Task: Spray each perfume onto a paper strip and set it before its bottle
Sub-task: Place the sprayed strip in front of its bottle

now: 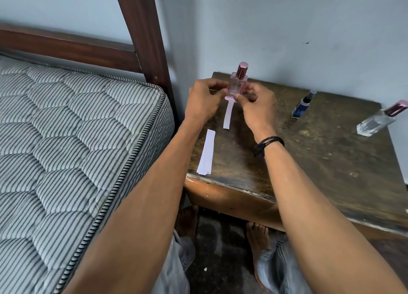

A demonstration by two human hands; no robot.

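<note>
Apparently one of three done: left hand [204,99], right hand [256,104] grip pink bottle [238,84], paper strip [227,117] before it; blue bottle [301,106], clear bottle [376,121] to its right lack strips.

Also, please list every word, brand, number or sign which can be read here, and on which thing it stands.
Pink bottle: one short dark word on the front, too blurred to read.
Blue bottle: no text can be made out.
Clear bottle: no text shows.
Strip and strip pile: blank.
Nothing else bears writing.
</note>
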